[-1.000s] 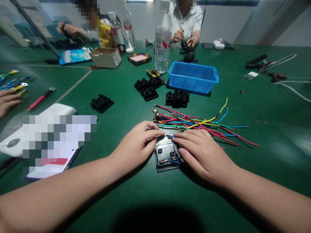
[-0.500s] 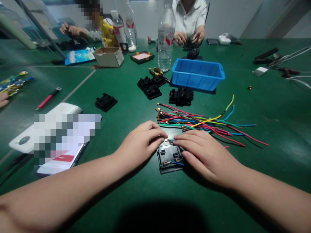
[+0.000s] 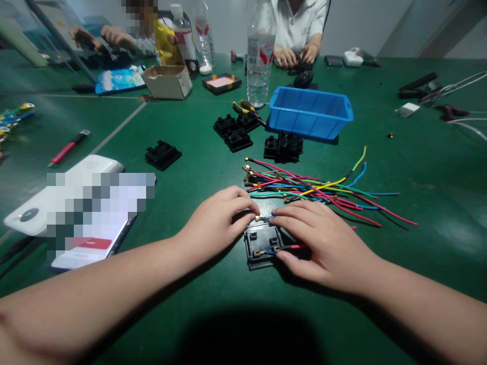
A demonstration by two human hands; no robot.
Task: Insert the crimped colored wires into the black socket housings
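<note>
A blue wire (image 3: 267,218) with a brass terminal lies just above the black plastic housing (image 3: 262,236). The thumb and index finger of my left hand (image 3: 224,215) are closed at the terminal end. My right hand (image 3: 323,241) has its upper fingertips on the wire's blue part, while its thumb is apart, at the housing's lower right edge. On the housing rest a second brass terminal (image 3: 257,252) with blue wire and a red wire (image 3: 294,247), which runs beneath my right hand. Beyond my hands lies a bundle of coloured wires (image 3: 323,187).
A blue bin (image 3: 310,119) stands behind the wires, beside black housings (image 3: 238,138), pliers (image 3: 247,108) and a water bottle (image 3: 261,66). To the left are a phone (image 3: 106,223), a white power bank (image 3: 26,213) and a red cutter (image 3: 68,148). Two people work across the table.
My right thumb has moved down and left, away from the fingers, and the red wire on the housing now shows. The view has shifted slightly. Both hands stay at the blue wire.
</note>
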